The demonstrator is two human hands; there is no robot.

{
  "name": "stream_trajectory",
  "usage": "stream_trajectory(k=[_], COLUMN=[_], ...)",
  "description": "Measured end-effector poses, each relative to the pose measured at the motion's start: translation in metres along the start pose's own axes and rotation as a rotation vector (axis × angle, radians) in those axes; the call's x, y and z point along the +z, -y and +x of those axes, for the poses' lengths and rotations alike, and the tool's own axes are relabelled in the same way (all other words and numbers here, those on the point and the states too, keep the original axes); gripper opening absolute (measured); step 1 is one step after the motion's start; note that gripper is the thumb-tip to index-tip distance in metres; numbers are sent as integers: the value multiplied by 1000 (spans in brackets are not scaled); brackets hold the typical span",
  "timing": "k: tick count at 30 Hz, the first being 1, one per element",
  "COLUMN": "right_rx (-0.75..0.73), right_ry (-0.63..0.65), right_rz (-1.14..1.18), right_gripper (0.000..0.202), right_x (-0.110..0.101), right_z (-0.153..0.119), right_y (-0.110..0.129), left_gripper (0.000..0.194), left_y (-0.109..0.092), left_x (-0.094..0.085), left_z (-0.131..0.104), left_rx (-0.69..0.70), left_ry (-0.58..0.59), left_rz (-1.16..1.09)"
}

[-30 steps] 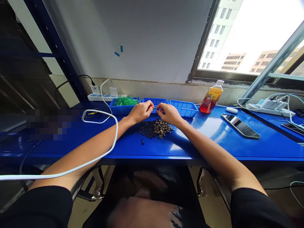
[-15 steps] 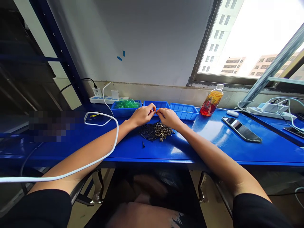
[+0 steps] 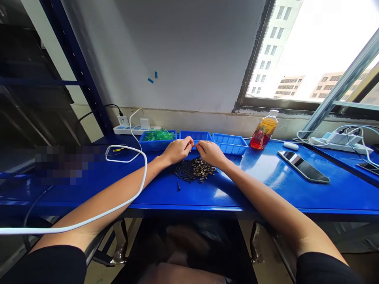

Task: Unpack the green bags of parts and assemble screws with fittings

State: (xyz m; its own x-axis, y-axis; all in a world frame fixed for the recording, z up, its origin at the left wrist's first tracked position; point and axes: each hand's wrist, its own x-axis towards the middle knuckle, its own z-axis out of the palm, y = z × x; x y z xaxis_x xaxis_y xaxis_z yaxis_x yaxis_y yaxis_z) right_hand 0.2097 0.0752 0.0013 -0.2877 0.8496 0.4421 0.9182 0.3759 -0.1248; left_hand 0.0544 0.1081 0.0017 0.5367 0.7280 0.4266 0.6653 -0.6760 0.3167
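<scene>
My left hand and my right hand are raised close together in front of the blue bins, fingertips nearly meeting. Each is pinched closed; what lies between the fingertips is too small to make out. Just below them on the blue table are a heap of black screws and, touching it on the right, a heap of brassy metal pieces. One black screw lies apart, nearer the front edge. Green plastic bags fill the left bin; the middle bin is partly hidden by my hands.
The right bin stands beside the middle one. A drink bottle, a white case and a phone are at the right. A white cable loops across in front of my left forearm. Power strips stand at the back.
The whole view has shifted slightly, so the table sits lower in the picture. Both hands remain pinched near each other, with a slightly wider gap between their fingertips.
</scene>
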Motion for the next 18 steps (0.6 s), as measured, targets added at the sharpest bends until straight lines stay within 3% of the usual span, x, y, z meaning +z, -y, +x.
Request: stream_trajectory(k=[8, 18], right_rx=[28, 18], right_ry=[71, -44], right_rz=[-41, 63], right_gripper=[28, 19], right_x=[-1, 1], right_z=[-1, -1], right_y=[3, -1], left_gripper=[17, 22], left_y=[-1, 2], left_x=[4, 6], left_z=[-1, 0], left_rx=[3, -17], left_ry=[22, 7], left_rz=[-23, -1])
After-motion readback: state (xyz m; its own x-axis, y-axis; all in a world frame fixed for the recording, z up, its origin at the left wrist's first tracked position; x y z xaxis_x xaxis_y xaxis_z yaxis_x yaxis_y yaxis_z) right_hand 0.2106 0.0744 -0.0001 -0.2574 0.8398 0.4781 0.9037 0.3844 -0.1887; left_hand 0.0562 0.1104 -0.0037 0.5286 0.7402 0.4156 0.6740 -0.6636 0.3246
